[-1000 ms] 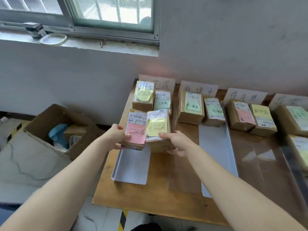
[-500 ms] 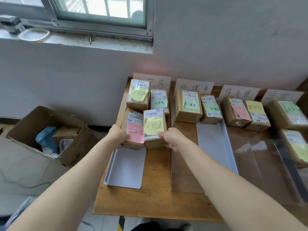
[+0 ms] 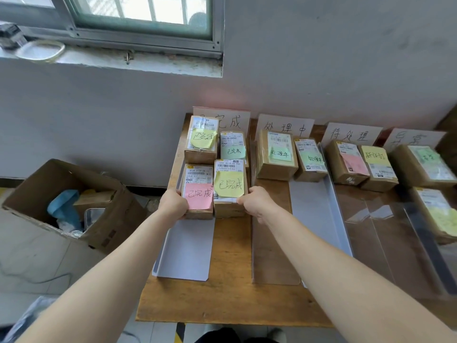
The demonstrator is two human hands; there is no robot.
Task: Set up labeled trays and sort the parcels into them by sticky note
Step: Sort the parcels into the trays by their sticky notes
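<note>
Figure. Two parcels handled as a pair at the centre of the frame, in front of the leftmost label card [image 3: 230,120].

The left hand [image 3: 173,205] grips the outer left side of the pink-note parcel [image 3: 197,191]. The right hand [image 3: 256,203] grips the outer right side of the yellow-note parcel [image 3: 230,186]. The two parcels touch along their inner sides, over the far half of the white tray [image 3: 184,256]. Whether they rest on it or are held just clear cannot be told.

Hazards, as judged from this arrangement:
- The pair appears to be held mainly by inward pressure. If either hand eases, the touching sides may slip and one parcel could drop or tilt.
- The rear parcels [image 3: 201,139] lie just beyond. A push towards the top of the frame could drive them into the label card and tip it.
- The tray sits at the left edge of the table [image 3: 222,300], above the open cardboard box [image 3: 103,226] at lower left. A parcel set too far left could go over the edge.
- A thumb sliding over a sticky note might peel it off, and the parcel's sorting cue would be lost.
</note>
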